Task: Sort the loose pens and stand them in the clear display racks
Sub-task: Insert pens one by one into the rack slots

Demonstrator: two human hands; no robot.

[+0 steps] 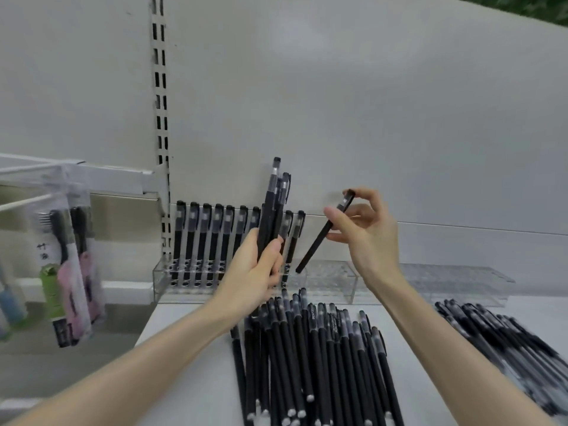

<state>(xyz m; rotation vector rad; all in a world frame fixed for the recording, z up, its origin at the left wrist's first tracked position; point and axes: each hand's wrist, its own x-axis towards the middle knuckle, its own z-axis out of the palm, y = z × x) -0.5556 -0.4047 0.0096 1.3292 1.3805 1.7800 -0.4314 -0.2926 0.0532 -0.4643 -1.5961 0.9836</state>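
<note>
**Sorting stage.** We see the left hand (256, 272) curled round a bundle of pens (272, 210), caps up, before the clear rack (161, 276), where a row of pens (203, 235) stands upright. At its 3 o'clock, the right hand (365, 235) pinches a single pen (316, 244) between thumb and fingertips, its lower end slanting toward 7 o'clock above the rack. At 6 o'clock, loose pens (313, 358) lie heaped on the shelf (209, 395).

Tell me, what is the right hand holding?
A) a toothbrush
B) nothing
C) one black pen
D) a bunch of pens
C: the right hand pinches a single black pen, tilted above the clear rack; the left hand grips the bunch of pens.
</note>
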